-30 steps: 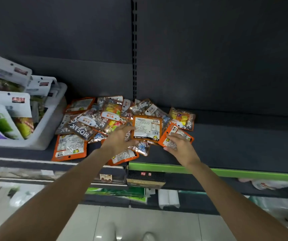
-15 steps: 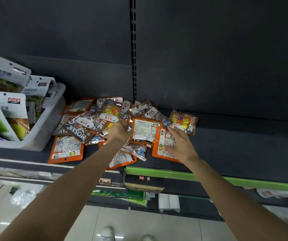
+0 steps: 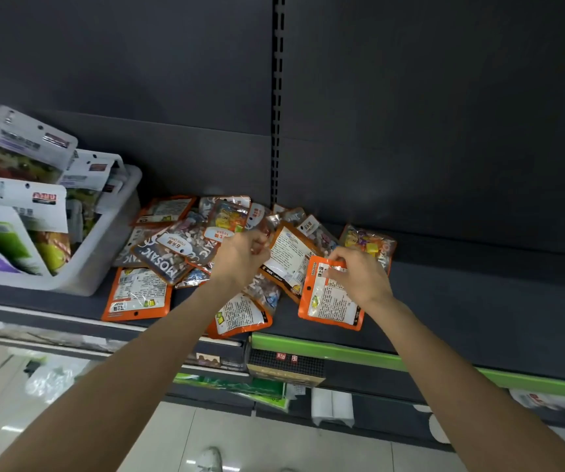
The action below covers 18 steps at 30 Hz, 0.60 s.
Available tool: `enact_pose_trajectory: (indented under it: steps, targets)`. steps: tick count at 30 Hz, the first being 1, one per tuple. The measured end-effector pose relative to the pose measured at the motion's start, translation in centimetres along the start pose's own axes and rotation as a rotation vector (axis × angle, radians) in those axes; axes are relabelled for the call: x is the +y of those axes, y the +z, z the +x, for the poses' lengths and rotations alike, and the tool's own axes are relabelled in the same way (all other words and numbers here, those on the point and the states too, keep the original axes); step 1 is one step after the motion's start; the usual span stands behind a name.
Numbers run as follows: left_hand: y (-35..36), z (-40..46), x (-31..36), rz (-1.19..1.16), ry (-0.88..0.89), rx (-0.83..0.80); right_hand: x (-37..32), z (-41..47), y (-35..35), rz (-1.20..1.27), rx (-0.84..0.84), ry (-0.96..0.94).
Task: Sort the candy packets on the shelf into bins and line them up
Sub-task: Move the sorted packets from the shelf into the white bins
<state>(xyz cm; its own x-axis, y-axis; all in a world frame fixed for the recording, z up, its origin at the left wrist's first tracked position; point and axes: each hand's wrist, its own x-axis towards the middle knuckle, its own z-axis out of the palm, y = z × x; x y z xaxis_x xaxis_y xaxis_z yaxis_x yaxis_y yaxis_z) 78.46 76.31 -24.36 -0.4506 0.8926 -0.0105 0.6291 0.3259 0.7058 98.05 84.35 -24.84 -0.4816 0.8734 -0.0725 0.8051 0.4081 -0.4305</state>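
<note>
An orange candy packet (image 3: 330, 296) lies face-down near the shelf (image 3: 478, 301) front edge; my right hand (image 3: 359, 274) pinches its top. My left hand (image 3: 242, 257) seems to grip another packet (image 3: 289, 258) in the loose pile. Tugging could slide overhanging packets off the edge.

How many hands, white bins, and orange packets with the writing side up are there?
Hands: 2, the left hand and the right hand
White bin: 1
Orange packets, writing side up: 5
Total: 8
</note>
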Motion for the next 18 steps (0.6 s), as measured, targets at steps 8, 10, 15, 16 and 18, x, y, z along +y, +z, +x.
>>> enact_pose_trajectory:
  steps: [8, 10, 15, 16, 18]
  targets:
    - [-4.6, -1.5, 3.2, 0.260, 0.173, 0.170, -3.3, -1.7, -4.4, 0.148, 0.114, -0.081]
    - [-6.2, -2.3, 3.5, 0.276, 0.183, 0.228, -4.5, -2.1, -5.2, 0.191, 0.169, -0.116]
    - [-10.8, -4.2, 2.7, 0.177, 0.100, 0.334, -8.3, -2.3, -6.1, 0.304, 0.254, -0.209]
    - [-11.9, -4.6, 2.2, 0.152, 0.089, 0.349, -9.4, -2.3, -6.0, 0.331, 0.253, -0.246]
    - [-14.1, -5.4, 1.0, 0.128, 0.057, 0.368, -12.1, -2.3, -5.9, 0.365, 0.235, -0.312]
